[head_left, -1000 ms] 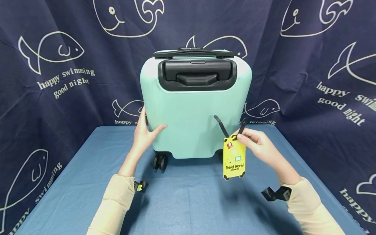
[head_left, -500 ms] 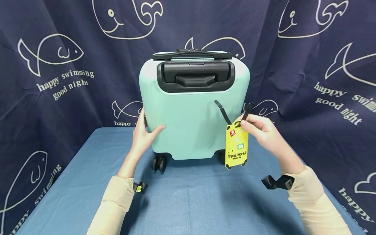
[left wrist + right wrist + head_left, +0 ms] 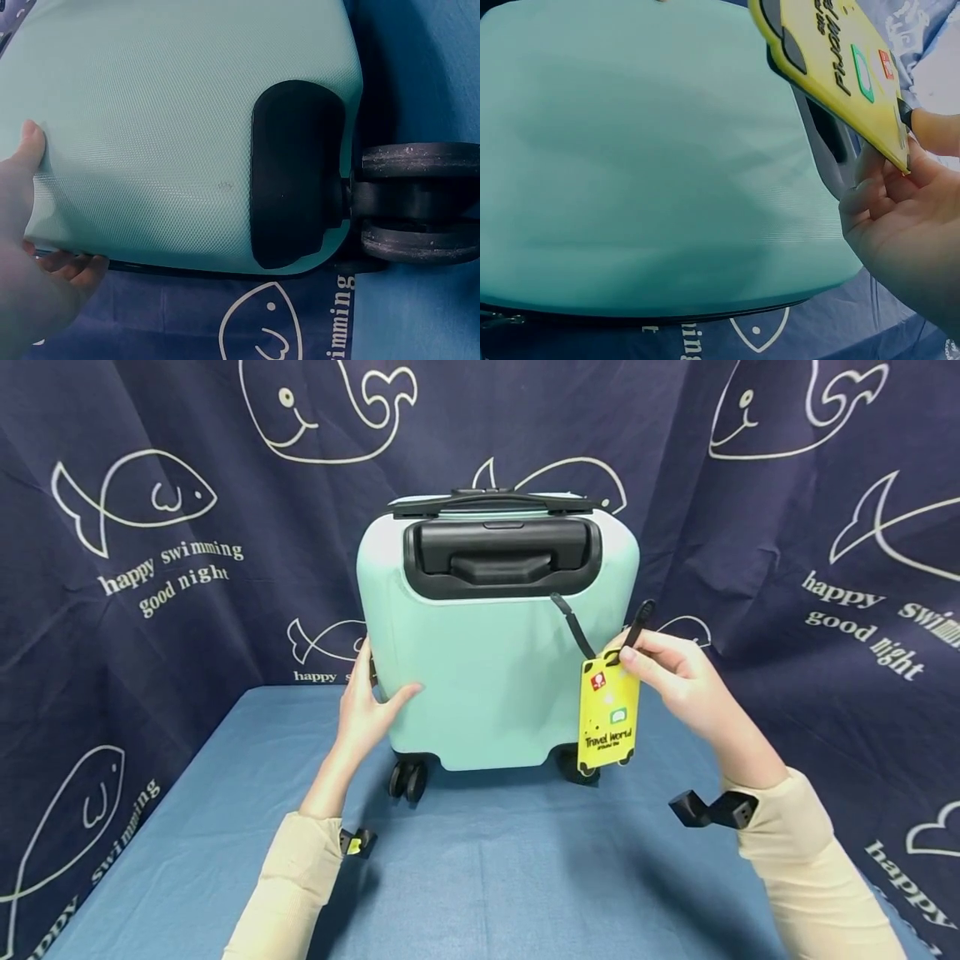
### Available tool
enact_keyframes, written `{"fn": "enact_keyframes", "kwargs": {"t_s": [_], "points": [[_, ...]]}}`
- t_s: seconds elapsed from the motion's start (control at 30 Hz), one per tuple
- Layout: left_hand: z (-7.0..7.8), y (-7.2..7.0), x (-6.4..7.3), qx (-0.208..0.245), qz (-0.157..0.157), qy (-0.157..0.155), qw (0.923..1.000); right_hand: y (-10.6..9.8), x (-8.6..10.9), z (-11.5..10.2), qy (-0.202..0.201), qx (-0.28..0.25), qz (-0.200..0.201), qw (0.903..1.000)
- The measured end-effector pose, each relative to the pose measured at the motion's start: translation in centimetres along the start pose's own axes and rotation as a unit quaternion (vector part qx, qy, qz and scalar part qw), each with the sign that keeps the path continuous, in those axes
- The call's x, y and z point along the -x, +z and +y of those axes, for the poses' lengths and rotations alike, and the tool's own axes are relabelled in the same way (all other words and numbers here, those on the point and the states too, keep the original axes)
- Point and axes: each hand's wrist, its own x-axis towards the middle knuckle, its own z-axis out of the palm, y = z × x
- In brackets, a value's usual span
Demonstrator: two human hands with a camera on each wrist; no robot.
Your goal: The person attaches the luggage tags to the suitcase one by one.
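Observation:
A mint-green suitcase (image 3: 487, 685) stands upright on its wheels, its back panel with the recessed black pull handle (image 3: 502, 556) facing me. My left hand (image 3: 363, 706) holds its left side, thumb on the back panel and fingers wrapped around the side edge. In the left wrist view those fingertips (image 3: 90, 271) bend at the dark seam. My right hand (image 3: 678, 681) pinches a yellow luggage tag (image 3: 607, 714) by its top, where a black strap (image 3: 573, 627) sticks up in two loose ends. The tag hangs in front of the suitcase's lower right part, printed side toward me.
A blue cloth (image 3: 480, 868) covers the table. Behind and at both sides hangs a navy curtain (image 3: 225, 635) with white fish drawings. A black carry handle (image 3: 491, 503) crosses the suitcase's top, and twin black wheels (image 3: 407, 779) show at its lower left.
My right hand has lifted the luggage tag and moved it slightly right, closer to the pull handle's height. The left hand and the suitcase have stayed in place.

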Motion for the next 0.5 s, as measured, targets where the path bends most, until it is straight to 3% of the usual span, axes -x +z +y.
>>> {"fn": "enact_keyframes", "kwargs": {"t_s": [0.17,0.5], "points": [[0.0,-0.1,0.2,0.001,-0.006,-0.006,1.0,-0.2,-0.7,-0.2,-0.005,-0.033,0.009,0.9994],[-0.1,-0.2,0.2,0.005,-0.009,-0.007,0.9999,-0.7,-2.2,-1.2,0.011,-0.027,0.021,0.9994]]}}
